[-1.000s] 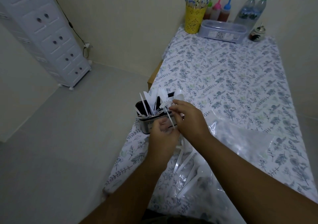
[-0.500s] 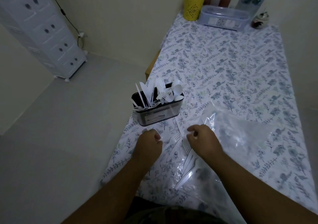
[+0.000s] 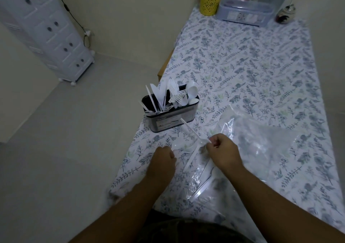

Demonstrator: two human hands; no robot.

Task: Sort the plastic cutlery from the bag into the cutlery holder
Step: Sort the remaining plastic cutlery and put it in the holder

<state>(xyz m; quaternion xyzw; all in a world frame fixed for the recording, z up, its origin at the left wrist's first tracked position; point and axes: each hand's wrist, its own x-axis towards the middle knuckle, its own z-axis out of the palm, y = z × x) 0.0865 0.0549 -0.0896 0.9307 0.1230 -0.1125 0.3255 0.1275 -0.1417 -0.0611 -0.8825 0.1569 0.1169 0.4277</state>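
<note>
**Picking the next piece from the bag**

Pale walls and a grey floor sit around the long worktop point(image 3: 252, 70), which has a white cloth with blue leaves on it. Near the front lies the big clear plastic bag point(image 3: 261, 145), flat and crinkly, with a few white plastic pieces inside so they are easy to reach. Just past it stands the dark box-shaped cutlery holder point(image 3: 173, 117), close to the edge. White forks, knives and spoons stand in it with their tops up.

The right hand point(image 3: 223, 154) pinches one thin white plastic cutlery piece point(image 3: 192, 132), with its long handle pointing at the holder. It probably goes there next. The left hand point(image 3: 164, 160) is curled into a fist by the bag's edge; I cannot tell if it grips anything.
</note>
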